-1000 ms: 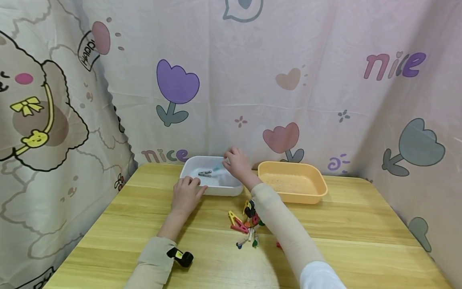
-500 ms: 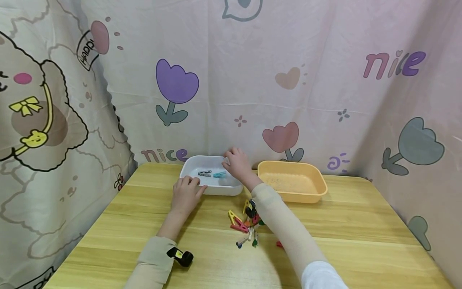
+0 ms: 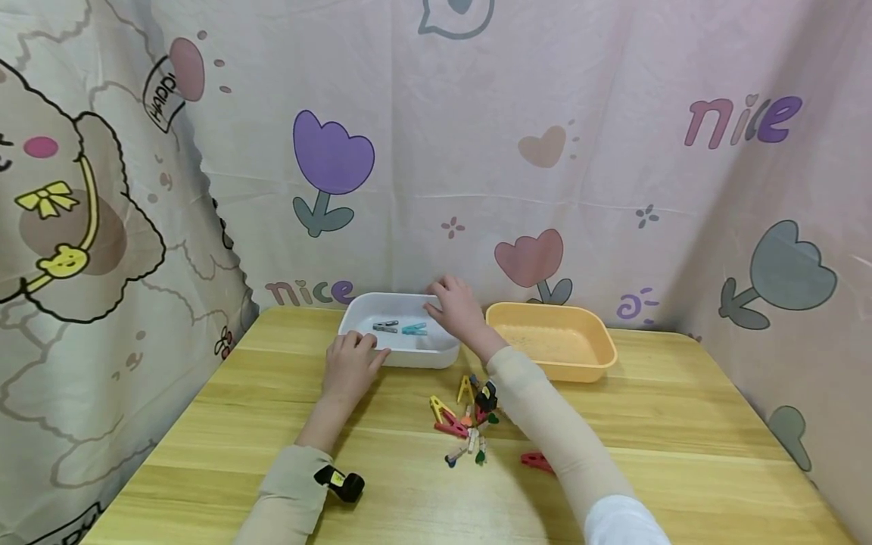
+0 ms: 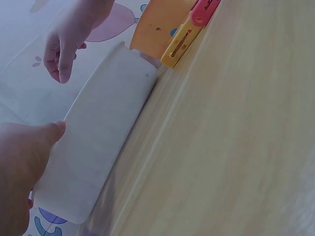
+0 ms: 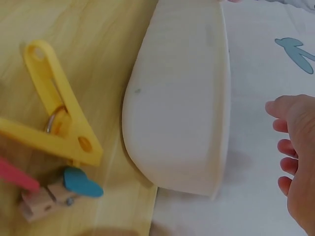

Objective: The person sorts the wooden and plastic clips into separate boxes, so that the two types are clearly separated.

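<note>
In the head view a white plastic tub point(image 3: 422, 357) stands at the back of the table, with a grey clothespin point(image 3: 385, 327) and a teal clothespin point(image 3: 414, 329) lying inside. My left hand point(image 3: 353, 367) grips its near-left rim; the left wrist view shows the thumb point(image 4: 58, 129) on the wall's edge. My right hand point(image 3: 458, 312) hovers over the tub's right end, fingers loosely bent and holding nothing. Nearer me lies a heap of clothespins, among them a yellow clothespin point(image 5: 64, 108), a red clothespin point(image 3: 451, 425) and small wooden clothespins with coloured tops point(image 5: 42, 201).
Right of the white tub stands a yellow-orange tub point(image 3: 559, 371), with nothing plainly visible in it. Another red clothespin point(image 3: 536, 461) lies apart beside my right sleeve. A printed curtain point(image 3: 436, 151) hangs right behind the wooden table point(image 3: 681, 454).
The teal clothespin, blurred below my right hand a second ago, now lies in the white tub. My right hand has drawn slightly right. My left hand stays on the rim.
</note>
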Action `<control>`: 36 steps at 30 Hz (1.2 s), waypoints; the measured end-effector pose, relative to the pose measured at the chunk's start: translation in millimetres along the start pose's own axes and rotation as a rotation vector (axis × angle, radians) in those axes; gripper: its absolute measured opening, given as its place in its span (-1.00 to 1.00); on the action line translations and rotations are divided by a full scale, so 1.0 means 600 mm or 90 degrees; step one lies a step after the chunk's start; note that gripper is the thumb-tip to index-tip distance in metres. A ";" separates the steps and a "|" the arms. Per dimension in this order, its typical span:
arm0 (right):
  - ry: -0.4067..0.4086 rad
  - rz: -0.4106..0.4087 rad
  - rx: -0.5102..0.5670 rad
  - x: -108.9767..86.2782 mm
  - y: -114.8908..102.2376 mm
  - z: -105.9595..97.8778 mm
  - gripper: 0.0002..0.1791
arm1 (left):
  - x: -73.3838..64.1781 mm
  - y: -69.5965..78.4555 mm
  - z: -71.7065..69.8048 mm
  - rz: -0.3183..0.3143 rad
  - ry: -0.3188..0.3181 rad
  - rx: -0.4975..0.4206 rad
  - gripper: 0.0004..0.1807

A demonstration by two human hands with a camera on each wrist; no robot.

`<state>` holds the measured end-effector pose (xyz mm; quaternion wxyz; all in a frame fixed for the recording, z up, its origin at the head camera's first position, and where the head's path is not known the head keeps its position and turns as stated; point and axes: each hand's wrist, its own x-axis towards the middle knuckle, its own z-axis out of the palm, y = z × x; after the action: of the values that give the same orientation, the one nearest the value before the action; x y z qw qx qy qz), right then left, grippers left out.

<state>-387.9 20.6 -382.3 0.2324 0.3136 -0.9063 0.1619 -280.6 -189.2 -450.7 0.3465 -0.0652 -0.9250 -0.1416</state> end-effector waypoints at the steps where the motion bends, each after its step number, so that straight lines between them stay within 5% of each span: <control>1: 0.003 -0.002 0.006 -0.001 0.001 -0.003 -0.72 | 0.000 -0.001 0.000 0.001 0.000 0.001 -0.67; 26: 0.087 -0.112 -0.046 -0.046 0.028 -0.100 -0.74 | -0.002 0.006 -0.008 0.004 -0.002 0.000 -0.69; 36: 0.110 -0.117 -0.082 -0.082 0.046 -0.127 -0.73 | -0.001 0.005 -0.009 0.005 -0.003 0.004 -0.68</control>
<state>-347.0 98.9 -348.1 0.3428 0.3648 -0.8590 0.1078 -276.3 -188.0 -446.6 0.3453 -0.0680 -0.9260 -0.1369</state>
